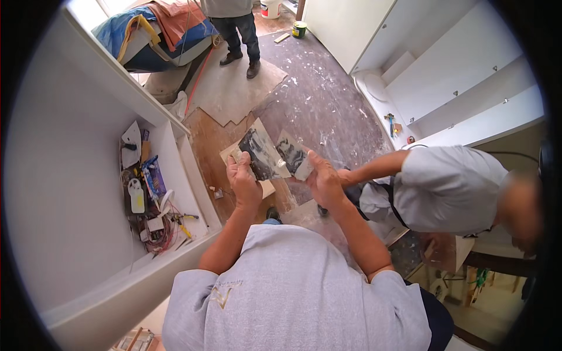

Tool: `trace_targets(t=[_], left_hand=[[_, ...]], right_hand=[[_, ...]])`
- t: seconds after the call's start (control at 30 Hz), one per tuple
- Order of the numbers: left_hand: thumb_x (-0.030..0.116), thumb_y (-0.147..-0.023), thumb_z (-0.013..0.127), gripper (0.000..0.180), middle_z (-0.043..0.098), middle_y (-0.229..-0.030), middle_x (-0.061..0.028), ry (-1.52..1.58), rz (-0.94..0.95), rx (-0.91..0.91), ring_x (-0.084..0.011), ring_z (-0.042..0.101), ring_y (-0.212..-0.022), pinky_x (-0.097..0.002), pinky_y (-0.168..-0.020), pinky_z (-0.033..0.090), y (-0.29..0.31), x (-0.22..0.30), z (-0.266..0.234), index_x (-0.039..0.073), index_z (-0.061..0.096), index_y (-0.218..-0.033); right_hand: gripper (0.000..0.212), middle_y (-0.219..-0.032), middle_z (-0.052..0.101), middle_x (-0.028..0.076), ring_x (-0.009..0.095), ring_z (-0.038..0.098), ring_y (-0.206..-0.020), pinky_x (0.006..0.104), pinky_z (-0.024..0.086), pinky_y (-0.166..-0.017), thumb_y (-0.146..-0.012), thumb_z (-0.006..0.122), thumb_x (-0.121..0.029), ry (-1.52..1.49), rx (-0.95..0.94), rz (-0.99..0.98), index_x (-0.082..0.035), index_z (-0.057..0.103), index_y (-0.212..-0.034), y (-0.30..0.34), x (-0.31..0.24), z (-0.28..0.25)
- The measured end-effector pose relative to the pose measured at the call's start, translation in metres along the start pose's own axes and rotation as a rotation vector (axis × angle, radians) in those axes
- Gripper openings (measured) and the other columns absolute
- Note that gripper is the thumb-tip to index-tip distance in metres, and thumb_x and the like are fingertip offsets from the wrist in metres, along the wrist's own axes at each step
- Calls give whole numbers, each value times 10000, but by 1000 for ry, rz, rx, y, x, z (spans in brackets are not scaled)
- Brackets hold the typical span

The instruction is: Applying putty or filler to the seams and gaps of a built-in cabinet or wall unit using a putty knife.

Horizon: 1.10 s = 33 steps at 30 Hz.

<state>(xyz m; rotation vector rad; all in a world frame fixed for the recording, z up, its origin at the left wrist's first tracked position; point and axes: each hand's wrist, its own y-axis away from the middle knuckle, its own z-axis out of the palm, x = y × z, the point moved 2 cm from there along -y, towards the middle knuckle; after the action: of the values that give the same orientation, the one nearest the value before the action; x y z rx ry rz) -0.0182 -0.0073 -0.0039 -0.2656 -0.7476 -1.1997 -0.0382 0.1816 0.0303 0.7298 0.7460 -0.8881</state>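
Observation:
Both my hands are raised in front of my chest, each closed on a flat, smeared tool. My left hand [243, 180] grips a wide putty spreader [257, 151] by its near left edge, thumb on top; its face is dark with whitish streaks and pale borders. In my right hand [324, 180] is a smaller putty spreader [291, 151], also dark and streaked, tilted toward the left one. A white dab of putty [281, 164] shows where the two tools come close. Whether they touch I cannot tell. Any handles are hidden by my fingers.
At right, close by, a person [451, 187] in a grey shirt reaches an arm toward my right hand. Another person [237, 35] stands ahead. Left, a cabinet shelf [190, 231] holds tools and wires. White cabinets [451, 82] line the right; a bucket [299, 29] stands farther off.

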Motion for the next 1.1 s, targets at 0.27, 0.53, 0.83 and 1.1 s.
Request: trace_targets(t=[0.27, 0.53, 0.83, 1.1], left_hand=[[116, -998, 588, 87, 635, -959, 17, -243, 184, -40, -69, 551, -847, -248, -814, 444, -99, -9, 3, 72, 600, -1072], [105, -1017, 568, 78, 661, -1014, -18, -155, 203, 56, -116, 617, -926, -291, -865, 496, -197, -18, 35, 64, 582, -1082], [145, -1054, 550, 183, 640, -1123, -64, -206, 309, 150, -154, 628, -996, -323, -912, 515, -305, -126, 156, 48, 502, -1202], [172, -1056, 566, 178, 651, -1064, -42, -199, 145, 26, -129, 626, -933, -295, -846, 531, -405, -222, 288, 77, 517, -1198]], right_hand=[[479, -1174, 722, 134, 278, 718, -1030, 481, 584, -851, -1078, 417, -392, -218, -105, 232, -5, 590, -1302, -94, -30, -49], [501, -1171, 714, 149, 257, 714, -998, 441, 595, -821, -1090, 407, -394, -130, -68, 100, 0, 578, -1348, -189, -64, -82], [353, -1222, 669, 79, 210, 595, -1057, 339, 469, -958, -1084, 479, -222, 594, 80, -460, -35, 660, -1322, -271, -157, -138], [332, -1223, 671, 124, 259, 599, -1111, 374, 455, -997, -1062, 526, -229, 1099, 289, -579, -33, 697, -1267, -325, -248, -283]])
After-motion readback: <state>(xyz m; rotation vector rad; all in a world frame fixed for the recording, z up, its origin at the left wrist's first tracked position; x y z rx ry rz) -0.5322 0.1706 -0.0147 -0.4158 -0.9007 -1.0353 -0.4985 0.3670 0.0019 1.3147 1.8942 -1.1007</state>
